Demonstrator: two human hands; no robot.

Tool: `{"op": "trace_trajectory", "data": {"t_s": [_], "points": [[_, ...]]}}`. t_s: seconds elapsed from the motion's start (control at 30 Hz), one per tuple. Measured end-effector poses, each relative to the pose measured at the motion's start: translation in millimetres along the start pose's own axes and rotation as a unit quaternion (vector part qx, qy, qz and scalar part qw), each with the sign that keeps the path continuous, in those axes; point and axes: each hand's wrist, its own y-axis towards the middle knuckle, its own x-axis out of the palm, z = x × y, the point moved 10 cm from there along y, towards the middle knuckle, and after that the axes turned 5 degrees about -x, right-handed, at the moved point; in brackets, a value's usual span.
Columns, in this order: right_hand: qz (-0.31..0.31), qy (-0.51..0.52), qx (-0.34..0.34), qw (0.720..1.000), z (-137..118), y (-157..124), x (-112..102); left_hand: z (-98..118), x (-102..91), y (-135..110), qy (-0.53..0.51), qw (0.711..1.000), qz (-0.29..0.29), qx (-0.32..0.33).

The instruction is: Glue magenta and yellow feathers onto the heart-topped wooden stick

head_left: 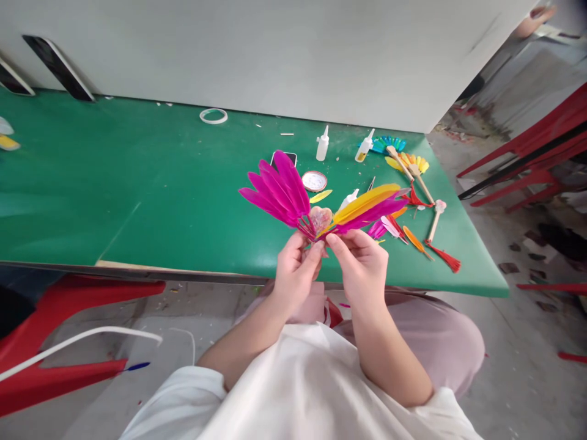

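Above the near edge of the table, my left hand (298,269) is closed on the base of a feather fan. Several magenta feathers (282,189) spread up and left from it, around a pale flower-shaped head (321,220). My right hand (362,263) is closed too, pinching the quill ends of a yellow feather (367,205) and a magenta feather (367,214) that point right. The fingertips of both hands nearly meet at the fan's base. Whether the right-hand feathers are fixed to the fan, I cannot tell.
On the green table (183,195) stand two glue bottles (322,146) (364,148), near a small round dish (314,181). Finished feather fans (415,164), a tasselled handle (436,223) and loose feathers (416,242) lie right. A tape ring (213,116) sits by the white partition (257,49).
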Motion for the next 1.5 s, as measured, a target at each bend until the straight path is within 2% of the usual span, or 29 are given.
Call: {"op": "trace_trajectory", "data": {"t_s": [0.7, 1.07, 1.27, 1.5], "points": [[0.007, 0.012, 0.003, 1.0, -0.8, -1.0, 1.3, -2.0, -4.7, 0.9, 0.001, 1.0, 0.025, -0.012], [-0.024, 0.043, 0.039, 0.998, 10.3, 3.1, 8.3, -7.7, -3.0, 3.0, -0.015, 0.999, 0.016, -0.034], [0.006, 0.059, 0.046, 0.997, 15.4, 3.8, 3.1, -7.4, -3.8, 3.2, 0.01, 0.999, 0.024, -0.028], [-0.008, 0.051, 0.052, 0.997, 16.8, 3.9, 5.0, -6.6, -3.3, 1.9, 0.014, 0.999, 0.024, -0.023]]}}
